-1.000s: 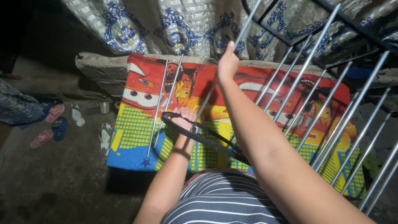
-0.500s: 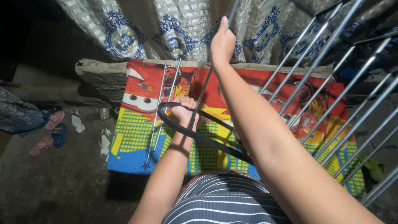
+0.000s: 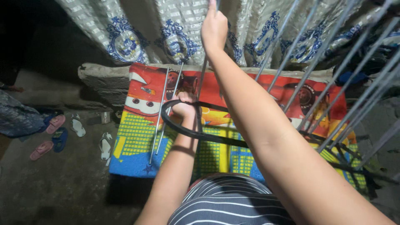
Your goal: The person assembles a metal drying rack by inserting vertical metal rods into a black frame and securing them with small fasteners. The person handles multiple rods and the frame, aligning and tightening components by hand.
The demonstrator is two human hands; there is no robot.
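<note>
Since half a second ago your right hand [image 3: 213,27] has gone higher along the metal rod [image 3: 203,71]; it now sits at the top edge, in front of the patterned curtain [image 3: 166,29]. Your left hand [image 3: 184,109] has barely shifted, still low over the cartoon mat [image 3: 137,137].

Right fingers are wrapped around the rod, pressed together; the fingertips are hidden behind it. Left fingers are closed in a fist on the black ring [image 3: 179,129], knuckles up.

The rod's top end is cut off by the frame, its lower end lost behind your left hand. The ring's right side disappears under your right forearm.

The rod runs near-vertical in view, leaning slightly right at the top. The other rods [image 3: 160,114] lie alongside, fanning out to the right.
</note>
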